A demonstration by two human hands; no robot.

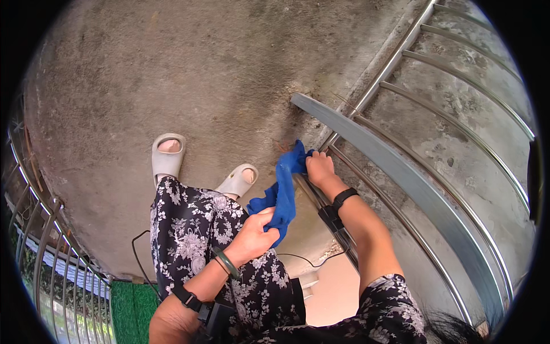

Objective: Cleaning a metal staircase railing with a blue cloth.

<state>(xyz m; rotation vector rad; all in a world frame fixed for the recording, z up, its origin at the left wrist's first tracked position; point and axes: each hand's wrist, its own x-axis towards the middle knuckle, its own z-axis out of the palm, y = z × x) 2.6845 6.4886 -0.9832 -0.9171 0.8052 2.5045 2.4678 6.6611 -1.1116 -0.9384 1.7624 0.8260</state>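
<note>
A blue cloth (285, 185) hangs stretched and crumpled between both hands. My left hand (256, 235) grips its lower end above my knee. My right hand (320, 167) is closed around the upper end, close to the bottom rail of a metal railing (382, 77). Whether that hand also touches the rail cannot be told. Just beyond my right hand a wide grey metal post (386, 161) rises past the thinner bars. Fingers of both hands are partly hidden by the cloth and by the viewing angle.
A stained concrete floor (172, 86) spreads ahead, with my light slippers (168, 157) on it. Behind the railing stands a mottled concrete wall (455, 77). At the left are another metal railing (38, 253) and a green mat (131, 307). A thin black cable (316, 264) loops beneath my right arm.
</note>
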